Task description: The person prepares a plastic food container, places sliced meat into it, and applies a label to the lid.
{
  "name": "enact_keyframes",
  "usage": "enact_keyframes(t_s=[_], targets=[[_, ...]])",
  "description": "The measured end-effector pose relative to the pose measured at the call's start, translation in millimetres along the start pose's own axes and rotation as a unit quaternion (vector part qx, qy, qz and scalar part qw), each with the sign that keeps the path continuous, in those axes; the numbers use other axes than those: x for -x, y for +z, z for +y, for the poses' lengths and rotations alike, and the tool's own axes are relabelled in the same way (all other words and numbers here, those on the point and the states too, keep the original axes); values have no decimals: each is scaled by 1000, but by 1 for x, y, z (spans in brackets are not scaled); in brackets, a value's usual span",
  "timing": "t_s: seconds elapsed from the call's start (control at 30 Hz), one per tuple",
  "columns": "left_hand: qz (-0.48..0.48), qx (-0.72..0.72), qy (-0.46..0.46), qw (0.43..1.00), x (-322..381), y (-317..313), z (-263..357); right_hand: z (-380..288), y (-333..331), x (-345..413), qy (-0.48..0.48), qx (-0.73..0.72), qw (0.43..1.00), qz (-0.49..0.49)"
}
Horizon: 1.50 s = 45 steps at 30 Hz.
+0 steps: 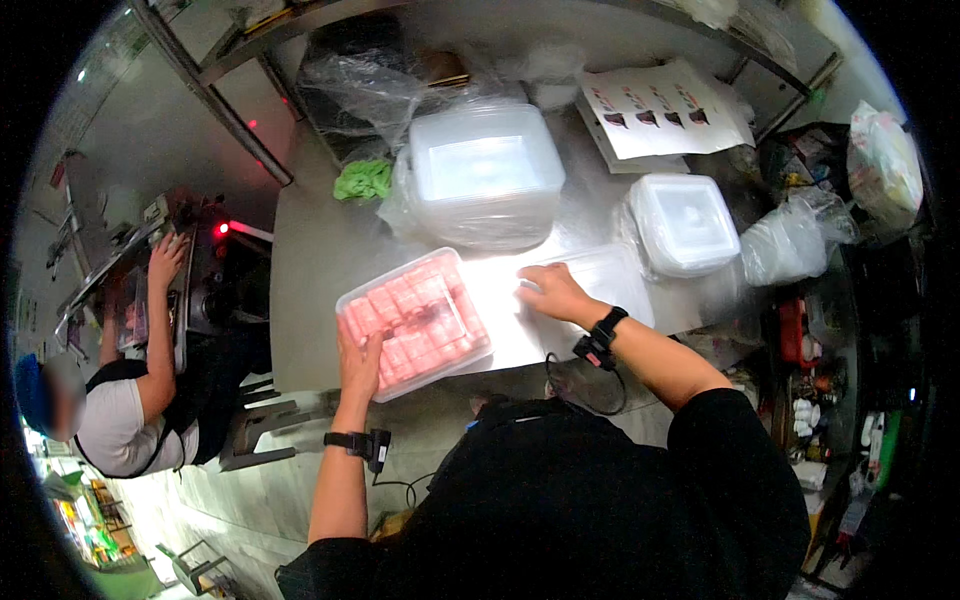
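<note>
A clear plastic container (pixel 427 289) packed with rows of pink rolls, apparently sliced meat, lies tilted at the near edge of the steel table. A clear lid seems to cover it. My left hand (pixel 361 364) grips its left corner, thumb on top and fingers along the side. To the right, my right hand (pixel 559 294) hovers over or rests on the tabletop with its fingers bent; glare hides the fingertips. Beside and partly under that wrist lie flat clear plastic lids (pixel 611 281). Whether the right fingers touch one is unclear.
Behind stands a large stack of clear containers (pixel 487 180). Smaller wrapped containers (pixel 686 225) and printed sheets (pixel 667 116) are at the right. A green crumpled cloth or bag (pixel 363 180) lies left. Metal shelf posts (pixel 240 127) rise behind. A co-worker (pixel 127 412) sits at far left.
</note>
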<state>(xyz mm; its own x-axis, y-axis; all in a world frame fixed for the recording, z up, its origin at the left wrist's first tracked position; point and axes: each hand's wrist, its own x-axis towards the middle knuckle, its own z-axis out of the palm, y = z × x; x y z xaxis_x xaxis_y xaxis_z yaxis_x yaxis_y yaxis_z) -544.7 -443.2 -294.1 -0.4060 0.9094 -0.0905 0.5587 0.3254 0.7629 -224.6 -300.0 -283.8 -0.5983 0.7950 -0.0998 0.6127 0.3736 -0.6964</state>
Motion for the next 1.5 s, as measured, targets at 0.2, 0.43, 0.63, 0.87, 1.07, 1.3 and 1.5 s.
enact_keyframes(t_s=[0.2, 0.43, 0.63, 0.87, 1.07, 1.3, 1.5], targets=[[-4, 73, -12, 997, 2, 5, 4, 35, -23, 60, 12, 243, 970, 9], [19, -1, 3, 1000, 1, 6, -3, 53, -22, 99, -27, 207, 966, 150], [22, -15, 14, 1000, -2, 8, -12, 94, -60, 144, 245, 184, 911, 275], [13, -17, 15, 1000, -2, 9, -14, 134, -50, 171, 388, 86, 894, 207], [20, 4, 26, 999, -2, 11, -14, 122, -46, 164, 394, 31, 897, 197], [24, -6, 47, 999, -1, 10, -13, 122, -30, 166, 404, 10, 900, 161], [19, 3, 37, 999, -1, 11, -13, 110, -20, 172, 393, -86, 898, 176]])
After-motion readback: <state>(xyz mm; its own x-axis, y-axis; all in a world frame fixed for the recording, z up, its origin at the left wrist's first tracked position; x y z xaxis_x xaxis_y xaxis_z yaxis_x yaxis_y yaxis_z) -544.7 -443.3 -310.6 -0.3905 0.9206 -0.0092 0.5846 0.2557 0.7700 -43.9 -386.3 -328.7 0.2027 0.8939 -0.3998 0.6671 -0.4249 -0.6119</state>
